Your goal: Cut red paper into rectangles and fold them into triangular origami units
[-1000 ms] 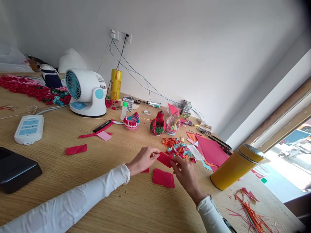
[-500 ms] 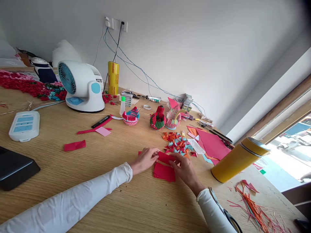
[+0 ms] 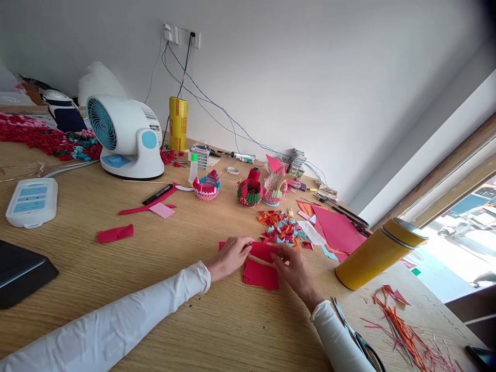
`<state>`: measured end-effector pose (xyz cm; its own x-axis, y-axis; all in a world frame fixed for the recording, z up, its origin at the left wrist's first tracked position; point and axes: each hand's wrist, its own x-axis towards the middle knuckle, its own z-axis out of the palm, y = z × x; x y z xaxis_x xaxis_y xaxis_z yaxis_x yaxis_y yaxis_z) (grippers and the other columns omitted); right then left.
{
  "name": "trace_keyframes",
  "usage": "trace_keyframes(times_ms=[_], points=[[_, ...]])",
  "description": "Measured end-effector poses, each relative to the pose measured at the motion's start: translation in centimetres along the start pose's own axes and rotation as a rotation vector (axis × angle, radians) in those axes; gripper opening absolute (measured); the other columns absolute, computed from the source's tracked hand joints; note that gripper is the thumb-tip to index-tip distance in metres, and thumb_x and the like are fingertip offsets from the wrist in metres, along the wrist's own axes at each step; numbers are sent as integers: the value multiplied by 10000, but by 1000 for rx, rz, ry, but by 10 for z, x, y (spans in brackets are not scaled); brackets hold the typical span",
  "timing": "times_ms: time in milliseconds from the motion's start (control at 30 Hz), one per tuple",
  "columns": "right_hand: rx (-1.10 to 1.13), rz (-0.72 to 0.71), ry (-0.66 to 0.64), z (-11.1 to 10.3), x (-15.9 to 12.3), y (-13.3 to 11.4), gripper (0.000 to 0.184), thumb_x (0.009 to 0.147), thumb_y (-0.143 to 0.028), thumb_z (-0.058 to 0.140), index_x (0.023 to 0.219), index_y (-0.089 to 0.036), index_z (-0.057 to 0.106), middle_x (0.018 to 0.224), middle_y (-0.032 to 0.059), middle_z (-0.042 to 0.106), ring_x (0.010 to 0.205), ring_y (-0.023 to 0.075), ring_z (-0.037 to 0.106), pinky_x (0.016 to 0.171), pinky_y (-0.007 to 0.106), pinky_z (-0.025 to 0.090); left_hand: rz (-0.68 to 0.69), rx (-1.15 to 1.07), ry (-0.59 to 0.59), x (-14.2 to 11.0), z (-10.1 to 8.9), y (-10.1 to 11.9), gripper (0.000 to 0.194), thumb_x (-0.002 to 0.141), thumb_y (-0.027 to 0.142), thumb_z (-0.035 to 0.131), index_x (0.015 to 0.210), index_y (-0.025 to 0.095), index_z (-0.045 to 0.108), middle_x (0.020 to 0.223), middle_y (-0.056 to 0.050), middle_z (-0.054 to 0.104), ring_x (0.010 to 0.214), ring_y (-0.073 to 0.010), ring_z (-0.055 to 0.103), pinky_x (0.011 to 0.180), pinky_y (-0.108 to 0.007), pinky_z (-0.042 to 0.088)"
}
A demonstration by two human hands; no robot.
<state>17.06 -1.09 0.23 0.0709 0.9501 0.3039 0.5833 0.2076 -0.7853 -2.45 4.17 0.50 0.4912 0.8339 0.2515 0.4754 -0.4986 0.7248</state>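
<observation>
Left hand: my left hand is pinched, thumb against fingertips, on the left end of 1 red slip.
Right hand: my right hand has the right end of that slip, thumb and fingers closed over it, other fingers curled.
Slip: stretched between my 2 hands, just beyond the stack; whether it touches the table, I cannot tell.
Stack: red papers in an uneven stack, lying flat on my side of the slip, a band of wood showing between.
Behind my left hand: a corner of more red paper, mostly hidden.
Beyond my hands: a heap of folded orange, blue and red pieces, with a big red sheet to its right.
Baskets: 3 in a row farther back, 1 pink and blue, 1 red and green, 1 pale right beside the second.
Right side: yellow flask upright; scissors along my right sleeve; a tangle of strips.
Left side: black cutter near a pink paper; white fan behind.
</observation>
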Motion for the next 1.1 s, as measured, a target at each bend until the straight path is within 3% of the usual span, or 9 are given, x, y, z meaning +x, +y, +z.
trace_keyframes(times_ms=[200,367,500,767,1100], points=[[97,32,52,-5,4,-4,129,720,-293,651,743,-180,708,616,27,659,554,162,528,535,275,407,-30,-164,-7,4,-2,3,166,842,237,503,735,177,616,647,-20,629,625,-161,570,635,-248,393],[309,62,77,-8,7,-21,272,741,-435,687,832,-181,659,736,52,691,643,183,593,596,293,460,-57,-376,-47,9,-15,14,248,829,379,528,711,162,553,632,12,570,598,-127,555,590,-223,403],[452,98,90,-6,6,-37,306,739,-474,707,823,-190,629,707,28,676,652,176,603,630,293,478,-127,-574,-73,7,-30,26,339,810,477,573,751,144,576,617,32,522,559,-99,491,532,-211,327],[561,113,95,-10,11,-55,341,661,-462,793,761,-192,612,631,-9,625,574,145,541,557,257,416,-99,-761,-35,9,-43,36,305,798,435,644,780,133,605,618,3,618,567,-100,530,539,-217,308],[618,59,80,-6,12,-76,276,766,-453,716,788,-192,628,647,-3,633,570,144,532,558,261,391,-163,-1072,71,6,-49,54,287,716,380,755,775,140,609,655,14,636,618,-96,597,570,-208,367]])
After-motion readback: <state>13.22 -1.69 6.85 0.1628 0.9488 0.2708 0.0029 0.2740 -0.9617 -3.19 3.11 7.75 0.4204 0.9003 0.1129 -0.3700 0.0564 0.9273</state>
